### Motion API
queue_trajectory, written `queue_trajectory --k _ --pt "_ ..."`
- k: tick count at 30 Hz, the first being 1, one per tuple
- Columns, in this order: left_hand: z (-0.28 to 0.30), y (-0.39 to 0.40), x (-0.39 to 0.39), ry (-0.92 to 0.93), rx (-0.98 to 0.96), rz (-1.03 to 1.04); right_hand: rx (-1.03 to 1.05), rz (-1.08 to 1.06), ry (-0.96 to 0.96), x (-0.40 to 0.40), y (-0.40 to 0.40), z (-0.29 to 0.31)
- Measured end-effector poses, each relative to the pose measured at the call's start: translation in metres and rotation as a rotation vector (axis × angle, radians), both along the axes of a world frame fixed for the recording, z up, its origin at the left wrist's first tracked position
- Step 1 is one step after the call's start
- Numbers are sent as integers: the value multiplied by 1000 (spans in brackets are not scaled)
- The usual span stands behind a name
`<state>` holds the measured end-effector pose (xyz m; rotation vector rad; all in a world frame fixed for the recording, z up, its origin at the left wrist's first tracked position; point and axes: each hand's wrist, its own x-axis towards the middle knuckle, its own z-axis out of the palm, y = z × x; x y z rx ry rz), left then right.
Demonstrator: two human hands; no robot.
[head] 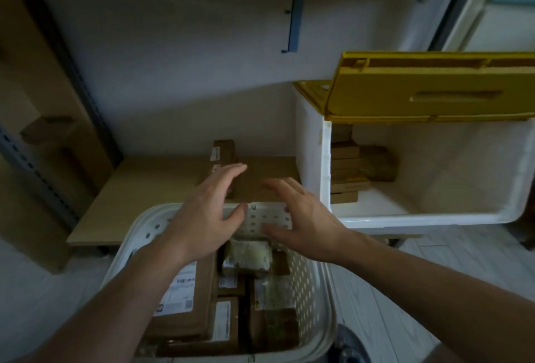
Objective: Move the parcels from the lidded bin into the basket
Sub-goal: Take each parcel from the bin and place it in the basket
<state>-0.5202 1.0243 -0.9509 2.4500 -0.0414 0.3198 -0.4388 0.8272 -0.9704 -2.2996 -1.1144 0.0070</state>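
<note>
- Hands first: the left hand (202,218) and the right hand (301,218) both hover over the far rim of the basket (139,235), fingers spread and loose, neither grip holding anything
- Left hand's fingertips reach out over a large flat cardboard box (260,180) lying on the low counter (139,189) behind the basket; whether they touch it cannot be told
- Right hand sits just beside the left, palm down, thumb over the basket's perforated end wall
- Basket — white, with punched holes — stands nearest the person and is packed with parcels (185,304): brown cardboard mailers with white labels, plus a padded packet (249,255) lying just below both hands
- Lidded bin (318,160), white, stands to the right of the hands, its yellow lid (434,87) raised and tilted back
- More parcels remain in the bin (347,171) — a stack of flat brown ones against its left inner wall, well apart from either hand
- A smaller brown box (224,151) with a label lies on the big flat box, just beyond the left fingertips
</note>
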Motion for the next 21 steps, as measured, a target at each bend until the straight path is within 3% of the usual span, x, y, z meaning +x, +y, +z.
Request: queue_trajectory --k 7,13,18,21 --pt "12 -34 22 -72 -67 -29 191 -139 -45 17 -53 23" --pt "13 -80 50 -60 -148 -102 177 -247 -78 32 -95 25" --pt "13 -111 76 73 -345 -118 168 -333 -55 47 -123 24" --pt "8 -120 90 51 -417 -65 133 -347 -22 57 -130 23"
